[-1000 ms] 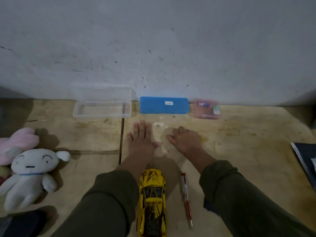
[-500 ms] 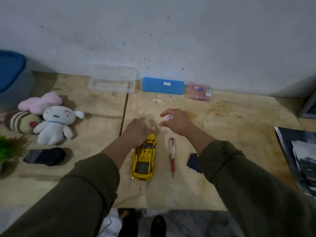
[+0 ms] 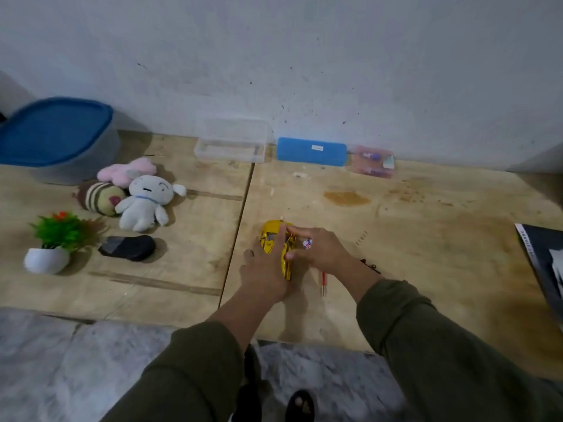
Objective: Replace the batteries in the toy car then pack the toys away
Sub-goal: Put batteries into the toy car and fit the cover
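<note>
The yellow toy car (image 3: 272, 239) is tipped on its side on the wooden tabletop (image 3: 426, 239). My left hand (image 3: 264, 271) grips it from the near side, fingers laid over its body. My right hand (image 3: 321, 251) touches the car's right side with thumb and forefinger and pinches a small white, blue and red battery (image 3: 307, 244). A red screwdriver (image 3: 323, 283) lies just behind my right wrist, partly hidden. A white plush (image 3: 146, 202), a pink plush (image 3: 128, 171) and a striped plush (image 3: 97, 197) lie at the left.
A blue-lidded bin (image 3: 58, 132) stands at the far left. Along the wall sit a clear open box (image 3: 231, 144), a blue case (image 3: 310, 151) and a pink box (image 3: 373, 161). A potted plant (image 3: 51, 242) and a black object (image 3: 128, 247) lie left. A magazine (image 3: 545, 263) overhangs the right edge.
My left hand has taken hold of the car and tipped it onto its side. My right hand, with the small battery, has come in against the car. The view has pulled back.
</note>
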### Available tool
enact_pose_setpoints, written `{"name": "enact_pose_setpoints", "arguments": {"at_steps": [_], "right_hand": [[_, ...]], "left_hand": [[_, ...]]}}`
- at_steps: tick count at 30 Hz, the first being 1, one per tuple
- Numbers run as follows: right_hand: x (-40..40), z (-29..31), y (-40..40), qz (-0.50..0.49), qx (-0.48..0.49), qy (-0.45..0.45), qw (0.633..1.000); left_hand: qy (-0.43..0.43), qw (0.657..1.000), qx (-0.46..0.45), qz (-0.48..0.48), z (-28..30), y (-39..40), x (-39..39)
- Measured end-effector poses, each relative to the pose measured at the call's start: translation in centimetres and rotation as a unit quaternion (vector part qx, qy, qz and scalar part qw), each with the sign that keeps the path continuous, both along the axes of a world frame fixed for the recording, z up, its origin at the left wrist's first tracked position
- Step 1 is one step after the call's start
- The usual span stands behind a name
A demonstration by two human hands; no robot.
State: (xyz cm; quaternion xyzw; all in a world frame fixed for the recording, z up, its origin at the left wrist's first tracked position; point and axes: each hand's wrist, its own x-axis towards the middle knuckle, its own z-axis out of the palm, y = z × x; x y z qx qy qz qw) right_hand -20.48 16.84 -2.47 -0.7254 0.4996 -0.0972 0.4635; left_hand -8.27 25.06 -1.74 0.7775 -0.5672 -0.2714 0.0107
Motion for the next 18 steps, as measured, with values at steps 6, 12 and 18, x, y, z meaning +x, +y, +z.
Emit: {"name": "enact_pose_setpoints", "arguments": {"at_steps": [6, 12, 18], "right_hand": [[0.4, 2.5, -0.3, -0.013, 0.023, -0.056, 0.998], [4.0, 7.6, -1.9, 0.004, 0.01, -0.094, 0.995], [8.0, 11.5, -3.1, 0.007, -0.03, -0.087, 0.996]], "left_hand": [[0.243, 0.965, -0.093, 0.042, 1.5, -0.3, 3.3], [0.449, 0.889, -0.078, 0.048, 5.5, -1.9, 7.0], [0.498, 0.864, -0.067, 0.037, 7.1, -4.2, 9.8]]}}
